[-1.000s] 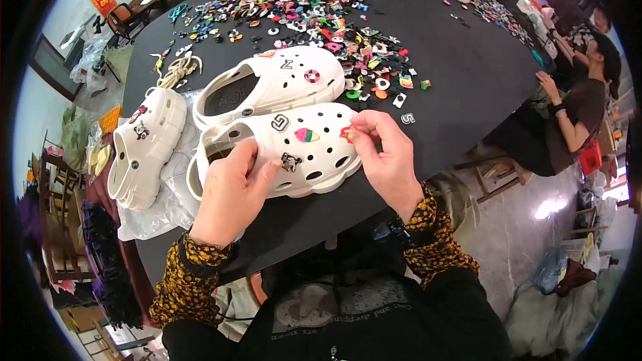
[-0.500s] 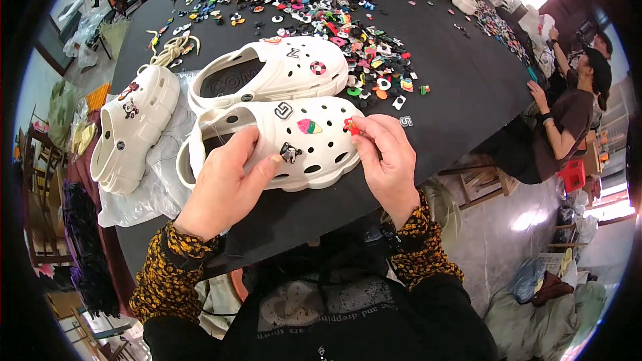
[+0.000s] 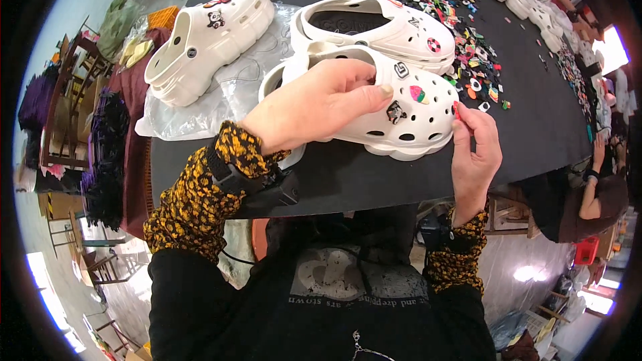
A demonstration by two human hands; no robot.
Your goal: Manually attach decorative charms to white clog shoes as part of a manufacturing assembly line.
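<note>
A white clog (image 3: 428,130) dotted with holes lies nearest me on the black table. My left hand (image 3: 321,103) grips it at the foot opening, fingers inside and thumb on the upper. With thumb and forefinger, my right hand (image 3: 478,147) pinches a small red shoe charm (image 3: 457,109) against the toe, partly hidden by the fingertips. A pink-and-green charm (image 3: 418,94), a letter charm (image 3: 401,69) and a black-and-white charm (image 3: 396,113) sit on this clog. Right behind it rests a second white clog (image 3: 428,33), bearing a red-and-white ring charm.
Another white clog (image 3: 210,43) with a panda charm stands at left on clear plastic wrap (image 3: 200,120). Loose charms (image 3: 481,70) spread across the back of the table (image 3: 535,127). More white clogs (image 3: 521,3) line the far right, near another person's arm (image 3: 592,194).
My view has swung left, so table and clogs appear farther right and higher. Both hands keep their hold, the right still with the red charm at the toe.
</note>
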